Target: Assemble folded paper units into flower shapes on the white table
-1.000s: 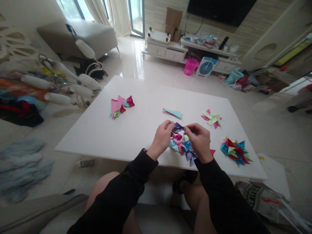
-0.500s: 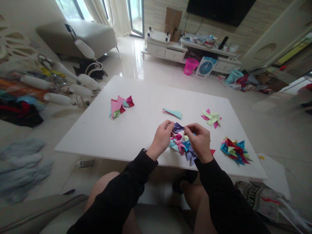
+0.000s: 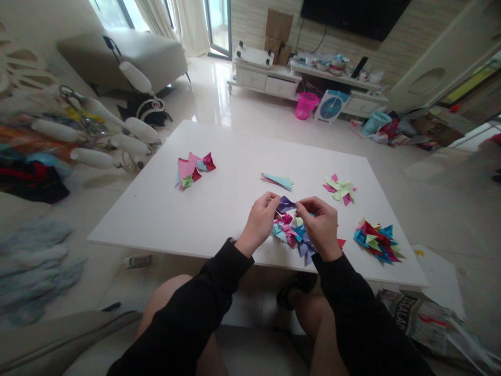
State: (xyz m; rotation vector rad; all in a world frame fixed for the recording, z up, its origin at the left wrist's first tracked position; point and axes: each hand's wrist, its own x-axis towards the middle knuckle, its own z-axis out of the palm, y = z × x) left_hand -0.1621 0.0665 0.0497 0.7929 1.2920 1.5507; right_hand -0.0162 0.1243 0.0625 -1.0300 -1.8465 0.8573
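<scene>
A small purple folded paper (image 3: 286, 203) is stretched between my two hands, just above the near part of the white table (image 3: 164, 209). My left hand (image 3: 263, 216) is closed, pinching its left end between thumb and fingers. On the other end, my right hand (image 3: 320, 222) pinches it with thumb and forefinger. Below them lies a pile of folded paper pieces (image 3: 289, 234) in pink, blue, purple and red, partly hidden by my right hand. Just beyond the hands is a fanned stack of paper strips (image 3: 277, 181), light blue on top.
Pink, red and green folded papers (image 3: 190, 169) lie at the table's left. On the right are a green and pink paper group (image 3: 340, 189) and a red and blue heap (image 3: 378, 241). A lamp with white shades (image 3: 136, 130) stands beyond the left edge.
</scene>
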